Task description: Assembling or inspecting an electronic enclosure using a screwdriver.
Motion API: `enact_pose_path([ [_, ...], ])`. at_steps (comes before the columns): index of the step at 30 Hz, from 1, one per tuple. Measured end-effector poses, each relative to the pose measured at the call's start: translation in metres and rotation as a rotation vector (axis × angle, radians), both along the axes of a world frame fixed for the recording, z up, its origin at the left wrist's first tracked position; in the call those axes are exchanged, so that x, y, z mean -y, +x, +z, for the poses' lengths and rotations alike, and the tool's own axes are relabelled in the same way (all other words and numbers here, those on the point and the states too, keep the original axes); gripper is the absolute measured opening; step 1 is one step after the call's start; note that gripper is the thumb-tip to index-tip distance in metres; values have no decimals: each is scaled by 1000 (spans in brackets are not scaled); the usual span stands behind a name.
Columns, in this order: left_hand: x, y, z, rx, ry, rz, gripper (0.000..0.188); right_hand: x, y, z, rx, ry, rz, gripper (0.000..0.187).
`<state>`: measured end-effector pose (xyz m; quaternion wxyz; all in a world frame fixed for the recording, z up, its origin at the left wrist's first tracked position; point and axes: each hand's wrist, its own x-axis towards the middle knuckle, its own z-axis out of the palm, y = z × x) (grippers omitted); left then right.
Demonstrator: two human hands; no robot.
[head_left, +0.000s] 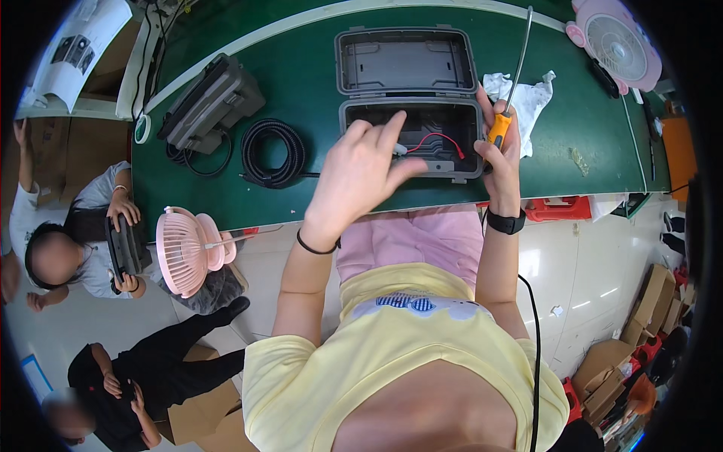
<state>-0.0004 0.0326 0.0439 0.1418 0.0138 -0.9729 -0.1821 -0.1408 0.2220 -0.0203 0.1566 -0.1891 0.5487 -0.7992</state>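
Observation:
An open dark grey plastic case (410, 169) lies on the green table, its lid (407, 64) tipped back away from me. Over the case's left part my left hand (361, 169) is spread, index finger and thumb stretched apart, with nothing visible in it. Beside its fingers, a red wire (437, 138) with a small white connector (400, 149) curves inside the case. My right hand (503, 154) grips a screwdriver (499, 129) by its orange handle, the shaft pointing up and away. The same hand rests against the case's right side.
Left of the case lie a coiled black cable (273, 153) and a closed grey case (215, 105). A white cloth (531, 105) is at the right. One pink fan (614, 45) stands far right, another (184, 252) at the left table edge. Two people are at the left.

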Motion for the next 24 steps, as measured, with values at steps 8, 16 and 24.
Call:
enact_pose_path([
  [8,-18,25,-24,14,-304,52,34,-12,-4,5,-51,73,193,50],
  [16,-41,57,-24,5,-293,155,38,13,-16,13,116,201,32,39],
  [24,-33,55,-21,29,-121,200,60,17,-16,26,37,172,25,45],
])
